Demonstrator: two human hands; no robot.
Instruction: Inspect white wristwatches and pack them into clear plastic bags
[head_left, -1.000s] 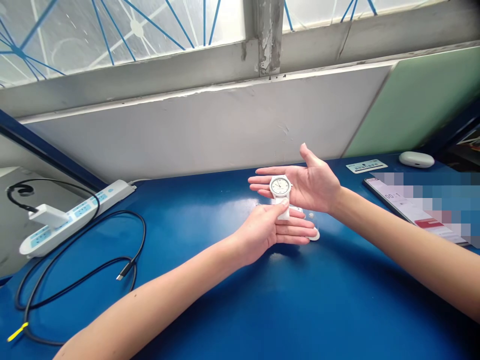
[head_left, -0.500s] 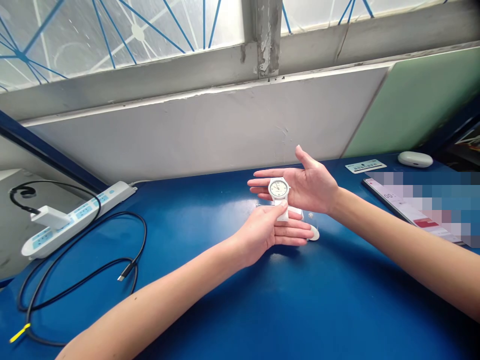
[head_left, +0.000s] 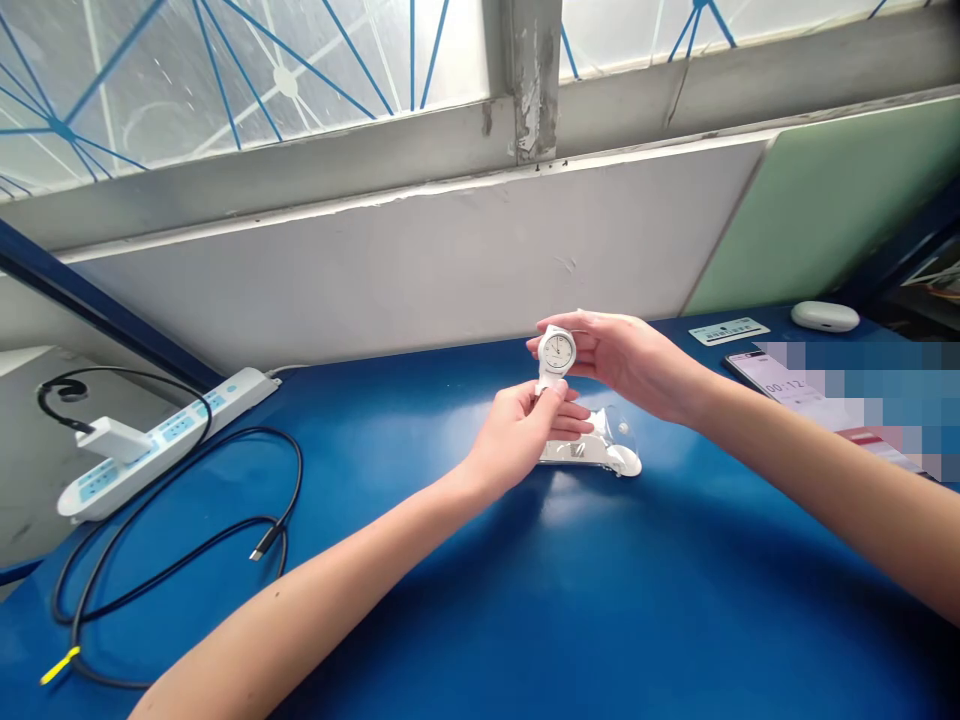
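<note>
L hand [head_left: 514,432] pinches watch [head_left: 557,350]; R hand [head_left: 641,365] curls behind it, grip unclear. Below watch, plastic pack [head_left: 598,450] part-hidden by L hand; phone [head_left: 776,382] well R.

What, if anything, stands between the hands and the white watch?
Nothing visible does. The left hand holds the white watch by its strap; the right hand curves behind it, contact unclear. The white-and-clear item lies below, on the blue table.
</note>
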